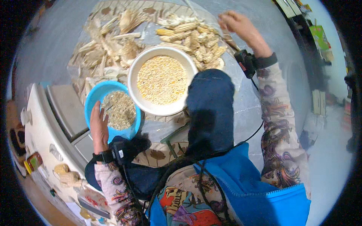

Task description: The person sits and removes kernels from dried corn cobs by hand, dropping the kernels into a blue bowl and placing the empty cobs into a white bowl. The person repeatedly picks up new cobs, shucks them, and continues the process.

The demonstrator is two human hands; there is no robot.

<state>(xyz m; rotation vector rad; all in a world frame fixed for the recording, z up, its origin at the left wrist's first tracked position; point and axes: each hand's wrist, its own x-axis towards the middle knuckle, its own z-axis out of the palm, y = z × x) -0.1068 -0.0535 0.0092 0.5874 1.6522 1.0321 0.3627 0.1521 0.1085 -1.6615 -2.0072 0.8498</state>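
Note:
My left hand (99, 124) is at the near left rim of a blue plastic basin (92, 96), its fingers extended and nothing visible in them. Whether it touches the rim is hard to tell. Small greyish-brown grains or bits (120, 113) partly fill that basin. Beside it stands a larger white basin (159, 110) with loose pale and yellow corn kernels (162, 79) in it. My right hand (236, 25) is raised at the upper right, near a heap of corn cobs (203, 46). It is blurred with bent fingers, so whether it holds anything cannot be told.
Dry corn husks (110, 53) are heaped behind the basins. My dark-clothed knee (210, 96) stands against the white basin's right side. A white appliance or cabinet (48, 127) stands close on the left. A green frame (176, 134) lies below the white basin. A black cable (256, 131) runs by my right arm.

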